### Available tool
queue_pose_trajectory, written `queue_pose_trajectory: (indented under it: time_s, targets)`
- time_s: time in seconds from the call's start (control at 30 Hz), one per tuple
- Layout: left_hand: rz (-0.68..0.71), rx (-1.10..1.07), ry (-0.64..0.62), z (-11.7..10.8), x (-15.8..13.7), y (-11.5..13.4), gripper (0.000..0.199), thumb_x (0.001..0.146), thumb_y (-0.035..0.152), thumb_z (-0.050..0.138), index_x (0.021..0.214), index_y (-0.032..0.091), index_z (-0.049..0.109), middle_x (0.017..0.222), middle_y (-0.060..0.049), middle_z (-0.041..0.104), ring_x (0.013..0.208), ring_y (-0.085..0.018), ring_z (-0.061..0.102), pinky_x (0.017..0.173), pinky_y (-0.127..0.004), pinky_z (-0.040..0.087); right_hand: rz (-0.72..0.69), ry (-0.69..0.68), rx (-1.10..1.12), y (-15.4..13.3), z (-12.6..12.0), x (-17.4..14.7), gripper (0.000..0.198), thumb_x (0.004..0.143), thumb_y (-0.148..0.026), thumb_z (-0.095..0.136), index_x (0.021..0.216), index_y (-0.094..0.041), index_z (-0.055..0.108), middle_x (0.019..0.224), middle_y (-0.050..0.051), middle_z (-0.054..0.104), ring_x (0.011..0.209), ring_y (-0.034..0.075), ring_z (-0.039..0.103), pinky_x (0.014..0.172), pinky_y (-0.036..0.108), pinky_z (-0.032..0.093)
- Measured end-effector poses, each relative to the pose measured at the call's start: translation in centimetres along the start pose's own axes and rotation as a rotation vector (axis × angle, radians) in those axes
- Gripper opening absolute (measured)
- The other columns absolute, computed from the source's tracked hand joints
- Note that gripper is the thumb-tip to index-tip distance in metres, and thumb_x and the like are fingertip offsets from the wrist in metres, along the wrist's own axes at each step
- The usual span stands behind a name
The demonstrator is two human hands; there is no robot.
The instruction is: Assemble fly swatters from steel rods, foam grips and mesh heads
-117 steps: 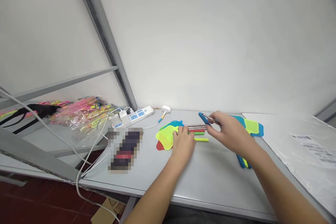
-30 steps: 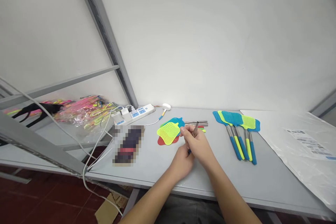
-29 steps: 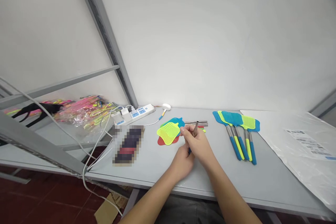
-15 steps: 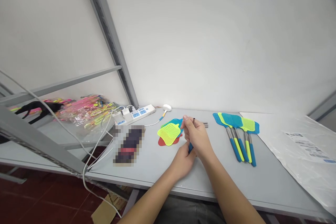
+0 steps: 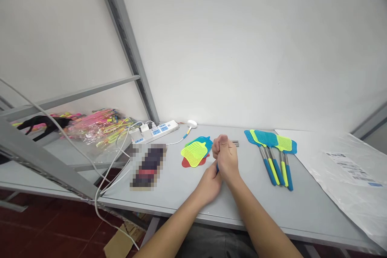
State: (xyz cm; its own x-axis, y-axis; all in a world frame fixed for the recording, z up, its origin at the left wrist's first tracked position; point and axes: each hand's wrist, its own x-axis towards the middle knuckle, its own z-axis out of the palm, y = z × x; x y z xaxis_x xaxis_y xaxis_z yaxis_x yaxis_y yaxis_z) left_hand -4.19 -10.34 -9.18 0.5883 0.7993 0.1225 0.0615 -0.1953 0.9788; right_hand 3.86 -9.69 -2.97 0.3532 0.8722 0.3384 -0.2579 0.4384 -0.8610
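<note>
My left hand (image 5: 209, 186) is closed round a fly swatter handle, of which only a bit of blue grip (image 5: 217, 167) shows. Just above it, my right hand (image 5: 225, 157) makes a fist with the thumb on top, wrapped round the upper part of that handle. The fist hides the handle's end. Left of my hands lie loose perforated swatter heads: a yellow one (image 5: 194, 154) on top, a blue one (image 5: 206, 143) and a red one (image 5: 188, 163), with a green edge showing. Metal rods (image 5: 235, 143) stick out behind my right hand.
Several complete fly swatters (image 5: 276, 157) lie fanned out at the right, beside a white plastic sheet (image 5: 341, 185). A power strip (image 5: 161, 130), white cables and a blurred dark item (image 5: 148, 168) are on the left. Bagged colourful goods (image 5: 96, 127) lie beyond the grey frame post (image 5: 128, 44).
My right hand has gone from a finger pinch, with the dark rod end showing, to a full fist with the thumb up. The rod end is now hidden; my left hand stays nearly in place.
</note>
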Motion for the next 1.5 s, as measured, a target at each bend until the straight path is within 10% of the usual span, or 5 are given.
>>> queue_pose_trajectory:
  time_s: [1.5]
  targets:
    - [-0.048, 0.084, -0.025, -0.6, 0.3, -0.7, 0.030, 0.080, 0.015, 0.046, 0.105, 0.014, 0.062, 0.097, -0.008, 0.067, 0.089, -0.023, 0.057, 0.076, -0.034, 0.047, 0.014, -0.088, -0.159, 2.4, -1.2, -1.0, 0.050, 0.089, -0.061, 0.048, 0.059, -0.023, 0.036, 0.055, -0.005, 0.032, 0.051, 0.011, 0.028, 0.047, 0.026, 0.025]
